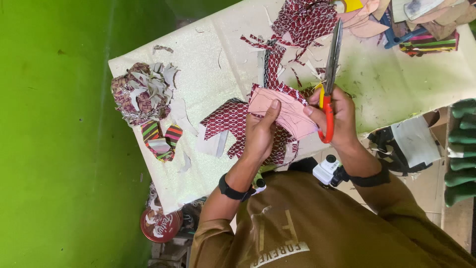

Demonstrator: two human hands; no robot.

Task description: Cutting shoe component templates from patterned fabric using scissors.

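Observation:
My left hand [260, 131] pinches a pink paper pattern piece [287, 111] backed by red patterned fabric, thumb on top. My right hand [334, 116] grips the red handles of a large pair of scissors [332, 54], blades closed and pointing away from me over the table. The scissors sit just right of the pink piece. More red-and-white patterned fabric [228, 121] lies under and left of my left hand, and another heap of it [302, 20] lies at the table's far edge.
The white table [218, 59] carries a pile of fabric scraps [141, 92] at left, striped offcuts [161, 139] near it, and cardboard shapes [426, 15] at far right. A round red tin [159, 226] sits below the table. Green wall at left.

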